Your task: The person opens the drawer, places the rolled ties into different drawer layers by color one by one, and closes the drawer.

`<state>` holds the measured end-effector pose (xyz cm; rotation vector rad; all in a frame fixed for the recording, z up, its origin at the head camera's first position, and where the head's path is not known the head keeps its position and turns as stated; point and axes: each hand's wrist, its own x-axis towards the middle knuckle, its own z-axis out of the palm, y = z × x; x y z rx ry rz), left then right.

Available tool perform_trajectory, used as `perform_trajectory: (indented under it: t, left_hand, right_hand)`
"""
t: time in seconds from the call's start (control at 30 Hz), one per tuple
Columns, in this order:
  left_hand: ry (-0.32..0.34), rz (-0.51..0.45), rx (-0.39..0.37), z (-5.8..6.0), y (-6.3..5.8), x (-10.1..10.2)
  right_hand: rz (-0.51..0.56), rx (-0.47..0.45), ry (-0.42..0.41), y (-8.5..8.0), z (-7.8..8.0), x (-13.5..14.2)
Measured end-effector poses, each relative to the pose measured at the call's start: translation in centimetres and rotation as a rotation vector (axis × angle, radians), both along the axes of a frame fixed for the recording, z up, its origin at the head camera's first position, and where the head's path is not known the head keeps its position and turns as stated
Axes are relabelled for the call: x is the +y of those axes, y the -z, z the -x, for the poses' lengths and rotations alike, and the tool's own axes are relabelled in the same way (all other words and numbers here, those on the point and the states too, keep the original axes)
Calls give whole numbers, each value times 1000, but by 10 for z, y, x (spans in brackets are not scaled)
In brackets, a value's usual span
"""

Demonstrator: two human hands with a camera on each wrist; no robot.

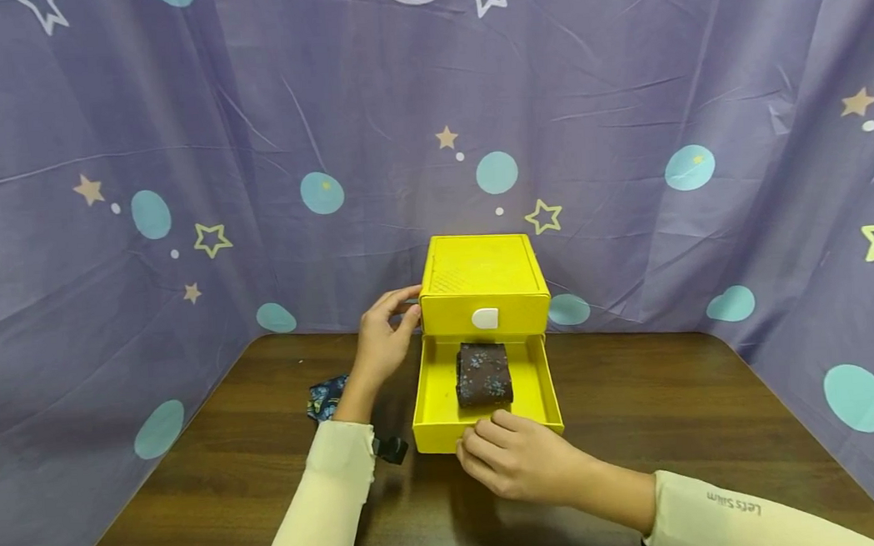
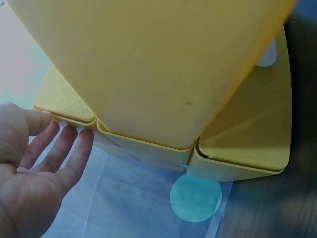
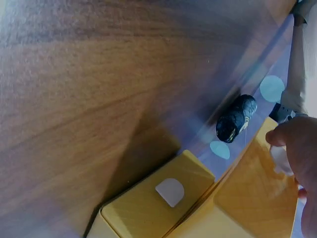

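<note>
A yellow drawer unit (image 1: 484, 270) stands on the table, one drawer (image 1: 430, 399) pulled out below the top one. Inside that drawer lies a rolled dark brown cloth (image 1: 484, 374) with a blue floral print. My right hand (image 1: 519, 460) is at the drawer's front; in the right wrist view its thumb and fingers pinch the white tab handle (image 3: 281, 159). With fingers nearly straight, my left hand (image 1: 386, 334) touches the left side of the unit near the top. The left wrist view shows its fingertips (image 2: 85, 136) against the casing edge.
A rolled dark blue patterned cloth (image 1: 328, 395) lies on the brown table (image 1: 657, 426) left of the unit, partly behind my left forearm. Another closed drawer (image 3: 148, 203) with a white tab sits below the pulled-out one. A purple curtain (image 1: 366, 102) surrounds the table.
</note>
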<state>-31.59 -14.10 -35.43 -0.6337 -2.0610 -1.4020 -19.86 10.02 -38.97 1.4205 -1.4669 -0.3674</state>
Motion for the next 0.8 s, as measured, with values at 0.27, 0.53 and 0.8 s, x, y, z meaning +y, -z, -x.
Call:
perform_trajectory:
  t: [0.27,0.53,0.8]
  left_hand:
    - [-7,6,-6,0,0,0]
    - [5,-8,-8,2,1,-1]
    - [17,-16,-1,3,2,-1]
  right_hand:
    - [3,14,50,10,-1,1]
    - [-6,14,49,11,1,2]
    - [2,34,47,0,1,1]
